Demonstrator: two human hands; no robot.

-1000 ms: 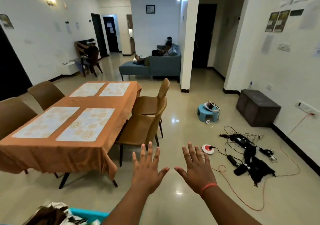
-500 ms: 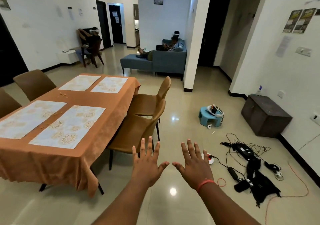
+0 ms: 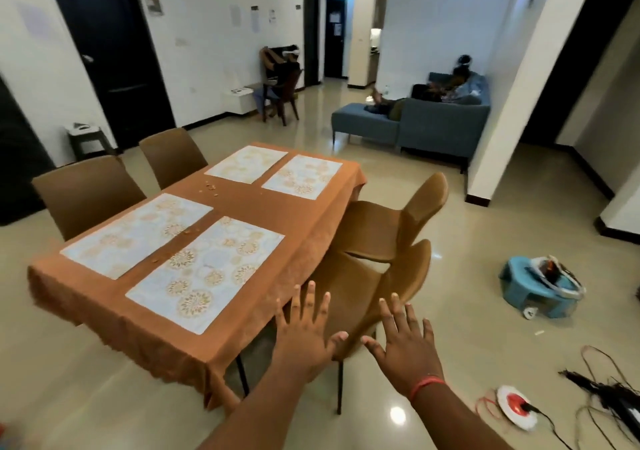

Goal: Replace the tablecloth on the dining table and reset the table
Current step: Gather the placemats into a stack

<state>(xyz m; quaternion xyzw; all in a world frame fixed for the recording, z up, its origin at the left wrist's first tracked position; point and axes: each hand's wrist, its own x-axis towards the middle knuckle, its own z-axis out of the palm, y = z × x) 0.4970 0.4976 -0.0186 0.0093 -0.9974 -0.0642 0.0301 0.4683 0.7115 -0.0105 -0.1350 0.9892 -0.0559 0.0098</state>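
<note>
Hands spread flat in front, holding nothing: left hand point(image 3: 304, 337) and right hand point(image 3: 405, 342) hover over the near chair point(image 3: 363, 293); orange cloth point(image 3: 242, 207) covers the counter, four mats point(image 3: 207, 273) on top, crumbs point(image 3: 209, 186) mid-cloth; likely risk: pulling the cloth with mats on it drags them and crumbs to the floor; chairs tucked close could snag the hanging edge; cables point(image 3: 606, 390) on the floor, trip hazard.
</note>
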